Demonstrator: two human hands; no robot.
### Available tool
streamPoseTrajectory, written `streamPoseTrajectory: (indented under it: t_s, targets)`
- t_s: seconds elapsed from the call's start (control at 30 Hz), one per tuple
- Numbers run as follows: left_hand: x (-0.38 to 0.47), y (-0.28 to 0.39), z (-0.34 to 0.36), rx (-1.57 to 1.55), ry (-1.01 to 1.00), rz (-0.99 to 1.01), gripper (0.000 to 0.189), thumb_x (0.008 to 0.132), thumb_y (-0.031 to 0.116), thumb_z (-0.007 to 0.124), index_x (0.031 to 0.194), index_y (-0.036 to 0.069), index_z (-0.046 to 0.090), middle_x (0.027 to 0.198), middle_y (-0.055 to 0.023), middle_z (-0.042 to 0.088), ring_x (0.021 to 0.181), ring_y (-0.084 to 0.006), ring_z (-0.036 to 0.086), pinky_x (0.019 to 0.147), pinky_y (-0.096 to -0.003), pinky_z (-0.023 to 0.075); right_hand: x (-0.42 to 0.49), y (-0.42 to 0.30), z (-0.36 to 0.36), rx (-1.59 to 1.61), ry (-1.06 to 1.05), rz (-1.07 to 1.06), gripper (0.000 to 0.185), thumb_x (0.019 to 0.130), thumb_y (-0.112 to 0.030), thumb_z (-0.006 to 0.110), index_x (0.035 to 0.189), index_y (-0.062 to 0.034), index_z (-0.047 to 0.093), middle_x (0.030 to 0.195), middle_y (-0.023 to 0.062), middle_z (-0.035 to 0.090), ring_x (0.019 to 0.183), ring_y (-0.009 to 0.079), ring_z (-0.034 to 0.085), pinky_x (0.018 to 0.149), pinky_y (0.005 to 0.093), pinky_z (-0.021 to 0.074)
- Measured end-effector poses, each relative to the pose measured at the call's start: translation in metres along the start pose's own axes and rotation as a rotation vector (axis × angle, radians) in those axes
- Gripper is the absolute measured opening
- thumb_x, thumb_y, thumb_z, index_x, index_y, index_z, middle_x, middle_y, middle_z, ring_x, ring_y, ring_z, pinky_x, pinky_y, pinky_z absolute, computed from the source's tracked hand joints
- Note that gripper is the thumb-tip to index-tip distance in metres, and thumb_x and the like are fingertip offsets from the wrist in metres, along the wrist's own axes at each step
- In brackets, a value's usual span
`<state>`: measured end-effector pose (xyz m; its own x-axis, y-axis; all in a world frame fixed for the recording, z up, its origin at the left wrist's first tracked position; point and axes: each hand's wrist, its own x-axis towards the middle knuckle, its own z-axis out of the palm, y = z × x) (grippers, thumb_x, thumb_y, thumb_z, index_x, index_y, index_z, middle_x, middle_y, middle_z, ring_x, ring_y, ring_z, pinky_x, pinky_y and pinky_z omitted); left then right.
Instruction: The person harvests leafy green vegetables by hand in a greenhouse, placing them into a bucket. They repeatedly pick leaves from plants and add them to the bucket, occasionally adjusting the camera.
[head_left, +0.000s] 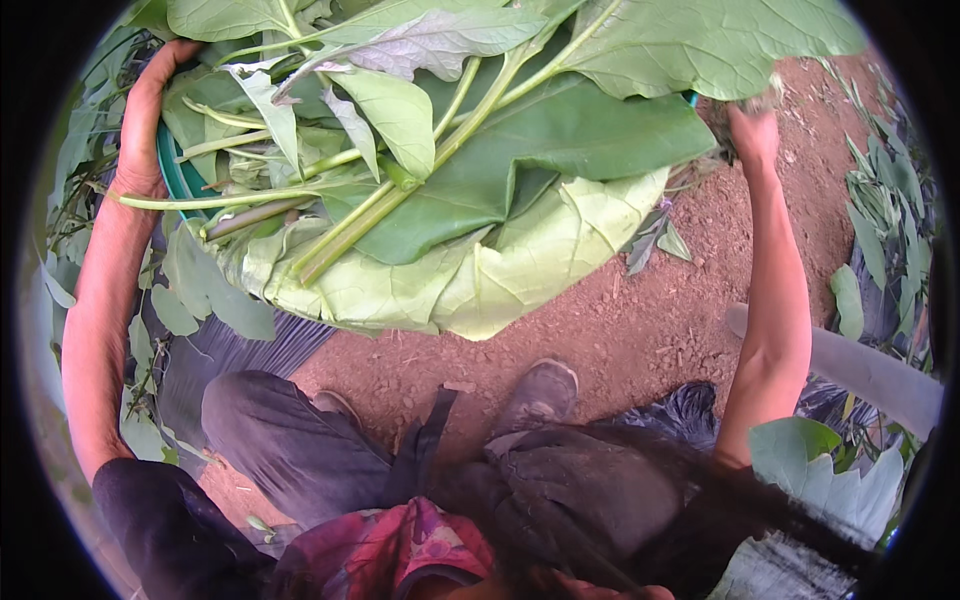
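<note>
My left hand is curled around the left side of a teal container, its fingertips hidden under leaves. The container is heaped with large cut green leaves on thick pale stems. One broad leaf, pale underside showing, drapes over the near rim. My right hand is at the far right side of the heap, next to a blurred grey-brown clump. A leaf covers part of its fingers, so its hold cannot be made out. A bit of teal rim shows to its left.
Bare reddish soil lies below the heap. Black plastic sheeting and leafy plants border the left; more plants grow at right. A smooth grey bar passes behind my right forearm. My shoe rests on the soil.
</note>
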<state>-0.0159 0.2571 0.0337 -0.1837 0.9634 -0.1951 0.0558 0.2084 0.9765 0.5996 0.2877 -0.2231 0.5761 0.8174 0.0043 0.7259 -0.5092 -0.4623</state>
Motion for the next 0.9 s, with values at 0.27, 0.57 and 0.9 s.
streamPoseTrajectory:
  t_s: [0.27, 0.57, 0.9]
  targets:
    - [-0.009, 0.006, -0.006, 0.109, -0.016, 0.039, 0.046, 0.102, 0.037, 0.052, 0.131, 0.003, 0.058, 0.123, -0.0075, 0.064, 0.111, -0.0166, 0.062, 0.100, -0.0320, 0.0505, -0.070, -0.048, 0.058, -0.376, -0.289, -0.508, 0.064, 0.077, -0.044, 0.069, 0.117, 0.0055, 0.065, 0.113, 0.0303, 0.068, 0.110, 0.0423, 0.066, 0.095, 0.0455, 0.0511]
    - [-0.009, 0.009, -0.003, 0.193, -0.105, 0.083, 0.037, 0.102, 0.033, 0.052, 0.124, 0.005, 0.061, 0.113, -0.0053, 0.066, 0.101, -0.0145, 0.064, 0.092, -0.0301, 0.0531, -0.088, -0.055, 0.060, -0.454, -0.318, -0.551, 0.057, 0.082, -0.046, 0.066, 0.114, 0.0011, 0.066, 0.111, 0.0271, 0.069, 0.106, 0.0414, 0.067, 0.092, 0.0460, 0.0527]
    - [0.007, 0.003, 0.002, 0.165, -0.015, -0.014, 0.036, 0.100, 0.033, 0.056, 0.121, 0.005, 0.062, 0.109, -0.0052, 0.067, 0.097, -0.0161, 0.065, 0.088, -0.0306, 0.0542, -0.100, -0.073, 0.040, -0.411, -0.350, -0.570, 0.051, 0.087, -0.049, 0.063, 0.111, -0.0038, 0.068, 0.109, 0.0234, 0.071, 0.102, 0.0404, 0.069, 0.088, 0.0466, 0.0544]
